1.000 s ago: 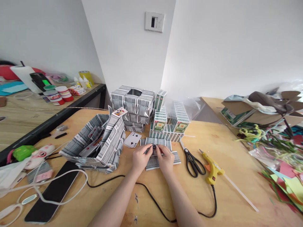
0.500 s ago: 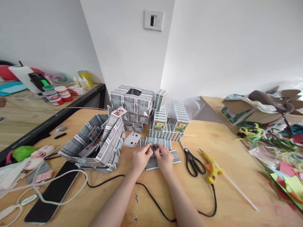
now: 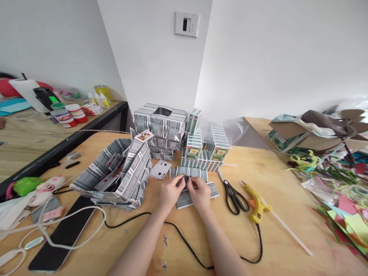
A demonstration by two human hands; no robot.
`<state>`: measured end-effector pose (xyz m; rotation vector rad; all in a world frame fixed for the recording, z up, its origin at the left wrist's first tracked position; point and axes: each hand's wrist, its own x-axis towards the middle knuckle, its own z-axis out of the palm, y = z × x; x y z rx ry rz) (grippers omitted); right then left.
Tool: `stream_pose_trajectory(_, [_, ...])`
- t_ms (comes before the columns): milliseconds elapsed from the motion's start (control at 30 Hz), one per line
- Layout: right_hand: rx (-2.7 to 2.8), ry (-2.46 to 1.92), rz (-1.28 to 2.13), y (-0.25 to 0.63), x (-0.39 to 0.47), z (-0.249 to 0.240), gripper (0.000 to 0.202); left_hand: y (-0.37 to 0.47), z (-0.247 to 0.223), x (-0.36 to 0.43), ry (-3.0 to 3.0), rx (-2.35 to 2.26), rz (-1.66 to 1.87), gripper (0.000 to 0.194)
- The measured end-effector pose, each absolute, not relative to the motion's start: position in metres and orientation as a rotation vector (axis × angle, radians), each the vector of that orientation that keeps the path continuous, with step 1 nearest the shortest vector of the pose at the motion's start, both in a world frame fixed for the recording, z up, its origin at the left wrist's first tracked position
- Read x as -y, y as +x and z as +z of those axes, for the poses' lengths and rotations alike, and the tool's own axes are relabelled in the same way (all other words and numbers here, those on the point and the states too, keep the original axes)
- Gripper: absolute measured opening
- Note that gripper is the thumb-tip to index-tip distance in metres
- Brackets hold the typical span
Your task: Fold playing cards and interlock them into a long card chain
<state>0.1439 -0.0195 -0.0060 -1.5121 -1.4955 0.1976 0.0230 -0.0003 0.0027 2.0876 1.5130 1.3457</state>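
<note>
My left hand (image 3: 171,191) and my right hand (image 3: 200,193) are both closed, pinching a small bent playing card (image 3: 186,178) between their fingertips. Its grey patterned back shows, though the fingers cover most of it. Under and around the hands lie grey-backed playing cards (image 3: 213,190) on the table. Left of them rests a face-up two of clubs (image 3: 160,170). A basket built of folded playing cards (image 3: 96,168), with loose cards inside, stands further left.
Black-handled scissors (image 3: 235,196) and a yellow glue gun (image 3: 259,205) lie to the right. Behind the hands stand stacked green card boxes (image 3: 202,163) and a folded-card structure (image 3: 161,122). A black cable (image 3: 184,236) crosses under my forearms. A black phone-like slab (image 3: 61,237) lies left.
The card between my fingertips was curved into a loop and now looks flatter, its patterned back facing me. Both hands have stayed in nearly the same place.
</note>
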Motion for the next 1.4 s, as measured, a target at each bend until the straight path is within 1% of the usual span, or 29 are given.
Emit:
stream_pose_trajectory(300, [1.546, -1.53, 0.133, 0.146, 0.017, -0.011, 0.026, 0.022, 0.002, -0.001, 2.142, -1.521, 1.294, 0.024])
stream_pose_trajectory(400, [1.512, -1.524, 0.159, 0.147, 0.016, -0.014, 0.027, 0.022, 0.002, -0.001, 2.112, -1.528, 1.289, 0.026])
stream_pose_trajectory(600, [1.362, -1.557, 0.312, 0.144, 0.012, -0.017, 0.032, 0.026, 0.002, -0.002, 2.056, -1.426, 1.331, 0.028])
stream_pose_trajectory(767, [1.28, -1.573, 0.378, 0.144, 0.011, -0.018, 0.037, 0.026, 0.003, -0.001, 2.04, -1.305, 1.288, 0.031])
stream_pose_trajectory(933, [1.173, -1.48, 0.618, 0.141, 0.011, -0.015, 0.04, 0.023, 0.001, -0.002, 1.918, -1.352, 1.351, 0.035])
stream_pose_trajectory(1067, [1.101, -1.435, 0.75, 0.139, 0.01, -0.011, 0.035, 0.023, 0.0, -0.004, 1.941, -1.336, 1.342, 0.031])
stream_pose_trajectory(1233, [1.157, -1.441, 0.761, 0.142, 0.01, -0.005, 0.033, 0.025, 0.0, -0.003, 1.967, -1.378, 1.338, 0.034])
stream_pose_trajectory(1400, [1.074, -1.24, 0.955, 0.142, 0.011, 0.0, 0.034, 0.025, 0.0, -0.002, 1.921, -1.34, 1.327, 0.038])
